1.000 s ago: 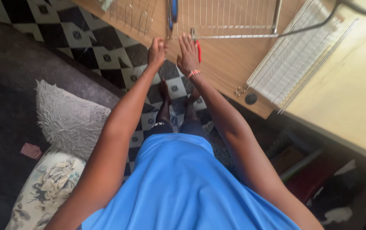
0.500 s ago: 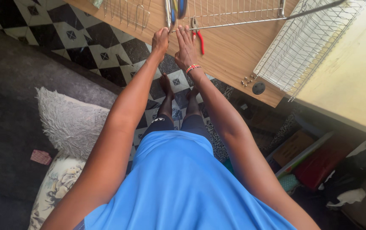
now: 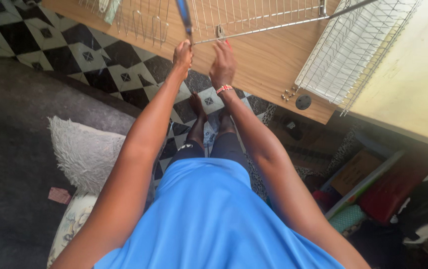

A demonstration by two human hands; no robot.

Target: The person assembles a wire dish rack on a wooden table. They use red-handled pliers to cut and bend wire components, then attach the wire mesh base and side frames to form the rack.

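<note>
Left hand: the left hand [image 3: 182, 54] is clenched around the lower end of a blue-handled tool [image 3: 184, 16], just at the near edge of the wooden tabletop [image 3: 268, 65]; the kind of tool cannot be told.
Right hand: the right hand [image 3: 223, 64] lies flat and released on the wooden tabletop, just beside the left hand, fingers stretched toward the front rail of the wire rack [image 3: 253, 20]; whether the fingertips touch the rail cannot be told. A beaded bracelet [image 3: 224, 88] circles its wrist.
Red tool: a small red part [image 3: 228, 44] shows at the fingertips of the right hand, mostly hidden beneath it.
Wire rack: a chrome grid frame resting on the wooden tabletop, on the far side of both hands; the blue-handled tool rises across its front rail.
Second rack: a white-backed wire basket [image 3: 353, 50] lies tilted on the wooden tabletop, to the right of the wire rack.
Small parts: a cluster of screws [image 3: 289, 93] and a dark round cap [image 3: 302, 102] lie near the tabletop's near edge, just beside the second rack.
Surroundings: below the tabletop's edge, a black-and-white patterned floor [image 3: 99, 50], bare feet [image 3: 209, 112], a grey shaggy cushion [image 3: 84, 154].
</note>
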